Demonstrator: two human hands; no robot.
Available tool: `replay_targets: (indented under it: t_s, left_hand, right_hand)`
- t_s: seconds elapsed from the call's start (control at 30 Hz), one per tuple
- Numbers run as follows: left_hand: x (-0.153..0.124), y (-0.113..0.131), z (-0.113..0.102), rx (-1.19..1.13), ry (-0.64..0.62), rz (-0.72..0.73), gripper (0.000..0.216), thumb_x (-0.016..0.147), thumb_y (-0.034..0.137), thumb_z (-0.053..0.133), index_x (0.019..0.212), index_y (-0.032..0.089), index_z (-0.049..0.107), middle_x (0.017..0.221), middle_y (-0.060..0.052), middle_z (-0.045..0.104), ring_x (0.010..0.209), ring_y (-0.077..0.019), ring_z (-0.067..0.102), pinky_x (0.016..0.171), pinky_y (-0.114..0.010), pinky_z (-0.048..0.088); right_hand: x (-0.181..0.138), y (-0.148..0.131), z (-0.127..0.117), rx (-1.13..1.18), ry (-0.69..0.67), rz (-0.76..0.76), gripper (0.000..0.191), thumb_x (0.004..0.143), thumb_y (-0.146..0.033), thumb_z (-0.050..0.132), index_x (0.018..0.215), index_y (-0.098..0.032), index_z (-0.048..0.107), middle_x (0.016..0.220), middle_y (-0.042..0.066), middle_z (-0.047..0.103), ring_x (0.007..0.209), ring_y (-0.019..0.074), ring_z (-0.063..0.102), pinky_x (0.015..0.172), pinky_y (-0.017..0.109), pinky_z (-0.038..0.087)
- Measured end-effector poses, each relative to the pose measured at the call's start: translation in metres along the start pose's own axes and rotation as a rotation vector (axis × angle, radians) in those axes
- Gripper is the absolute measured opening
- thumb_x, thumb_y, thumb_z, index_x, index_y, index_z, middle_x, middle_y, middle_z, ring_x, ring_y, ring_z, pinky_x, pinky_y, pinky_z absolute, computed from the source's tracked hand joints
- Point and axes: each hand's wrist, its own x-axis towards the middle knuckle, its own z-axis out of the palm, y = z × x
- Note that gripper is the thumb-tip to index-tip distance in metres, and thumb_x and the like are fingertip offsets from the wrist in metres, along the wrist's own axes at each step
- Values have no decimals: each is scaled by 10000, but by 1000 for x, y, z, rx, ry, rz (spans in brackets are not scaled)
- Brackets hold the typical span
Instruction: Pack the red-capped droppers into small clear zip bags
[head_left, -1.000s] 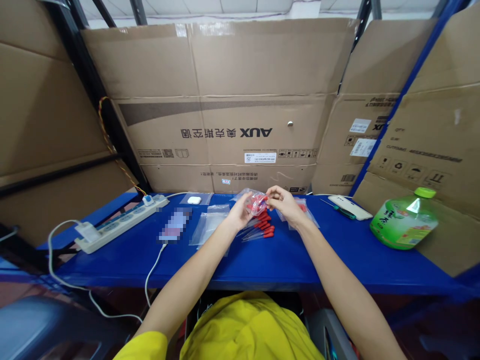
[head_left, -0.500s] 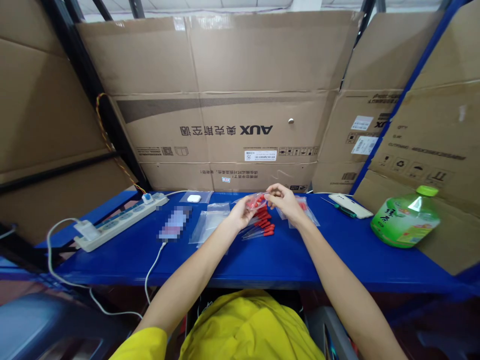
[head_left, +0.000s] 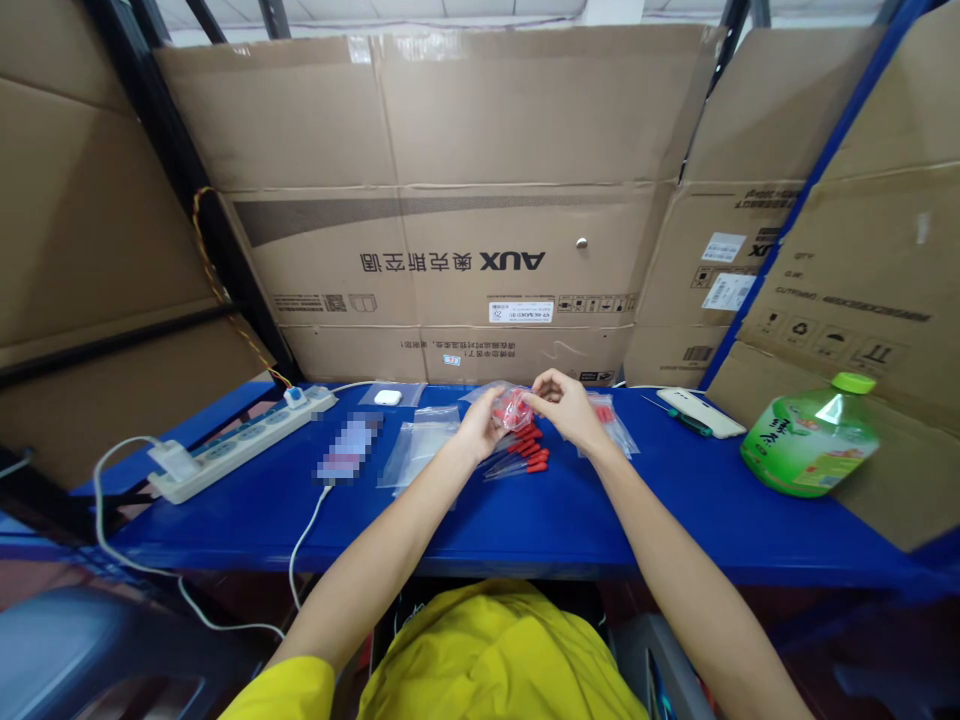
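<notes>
Between my two hands is a clear plastic bag [head_left: 514, 408] with red pieces inside. My left hand [head_left: 481, 424] is closed on the bag's left side. The fingers of my right hand [head_left: 561, 402] pinch its right edge. Just below the bag, a pile of red-capped pens [head_left: 531, 460] lies on the blue table, partly hidden by the bag and my left hand. Right of the pile, partly behind my right wrist, lie clear bags with red contents [head_left: 611, 420]. Flat clear zip bags [head_left: 421, 446] are stacked left of my left hand.
At the left are a power strip [head_left: 244, 440], a phone [head_left: 349, 448] on a white cable, and a white case [head_left: 388, 397] on a plastic bag. To the right, a green screwdriver [head_left: 688, 421] lies against a white board [head_left: 701, 412], beside a large green bottle [head_left: 811, 440]. Cardboard walls [head_left: 465, 140] enclose the table.
The bag has tilted and bunched up, so more of its red contents faces me. My right fingers have shifted slightly along its edge. The pens on the table lie as before.
</notes>
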Motion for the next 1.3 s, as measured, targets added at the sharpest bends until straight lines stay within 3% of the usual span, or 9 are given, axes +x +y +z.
replay_targets:
  t_s: [0.27,0.43,0.6,0.73,0.9,1.03,1.17,1.3]
  left_hand:
    - [2,5,-1,-18,-56,92,119,836,168,757,922,126,688,771,-53,747,615,-133,691,669,-242,575]
    - [0,5,1,6,22,146,134,811,190,769,797,138,647,653,-6,687,518,-104,620,565,-211,515]
    - [-1,5,2,12,96,166,108,799,155,758,781,141,652,646,2,678,514,-98,599,567,-213,502]
    - [-3,6,0,19,35,196,130,814,160,771,764,141,653,658,-5,686,529,-96,613,567,-205,507]
    - [-5,9,-1,35,-41,134,80,831,144,763,846,121,688,737,-47,733,590,-112,667,612,-213,546]
    - [-5,13,-1,-16,-93,92,28,854,147,683,840,129,667,726,-47,721,575,-136,667,593,-241,547]
    - [-6,17,-1,-84,-212,21,107,876,167,582,803,136,654,713,-50,710,594,-155,677,623,-267,562]
    - [-5,16,0,-150,-192,28,185,912,220,534,853,123,680,805,-92,748,685,-184,714,712,-305,590]
  right_hand:
    - [-2,-3,1,-26,-4,-24,318,775,-482,783,835,-227,603,764,12,649,673,169,586,632,298,468]
    - [-2,0,3,-40,-11,-10,289,811,-469,750,832,-229,589,757,4,637,656,162,573,619,293,464]
    - [-3,0,6,-154,26,-44,254,860,-460,701,812,-235,591,713,4,648,652,177,592,621,300,452]
    - [-4,-3,7,-168,29,-51,248,883,-460,677,808,-245,581,685,0,639,641,187,594,619,305,454]
    - [-5,-6,7,-211,65,-75,234,909,-443,639,807,-244,573,692,-2,632,633,179,581,623,303,445]
    - [-5,-7,7,-186,29,-98,205,843,-401,691,806,-239,570,719,-5,632,659,173,578,641,296,446]
    - [-4,-5,5,-137,-5,-113,170,802,-349,696,792,-230,575,739,-5,632,678,168,576,669,298,456]
    - [-3,-4,3,-89,40,-81,187,779,-347,719,772,-225,578,710,-10,603,656,161,548,640,293,440]
